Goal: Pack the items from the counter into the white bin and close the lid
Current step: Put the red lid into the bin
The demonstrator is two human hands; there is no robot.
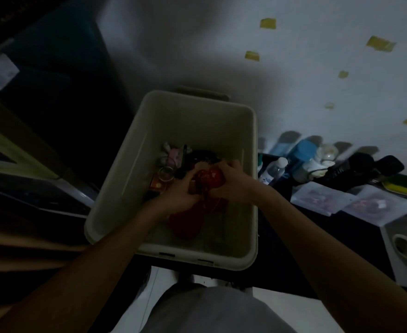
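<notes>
The white bin [135, 150] stands open in the middle of the dim view, with no lid on it. Both my hands reach inside it. My left hand [182, 191] and my right hand [231, 182] grip a round red object [209, 177] between them, above a larger red shape [185, 223] on the bin floor. Farther back in the bin lie a pink item [174, 156], a ring-shaped piece [166, 174] and a dark object [203, 153].
On the dark counter to the right stand a clear bottle [273, 170], a blue-capped container [302, 155], black items [356, 168], a yellow-green sponge [400, 185] and clear plastic boxes [317, 197]. A steel sink [406, 246] sits at the right edge. Dark furniture fills the left.
</notes>
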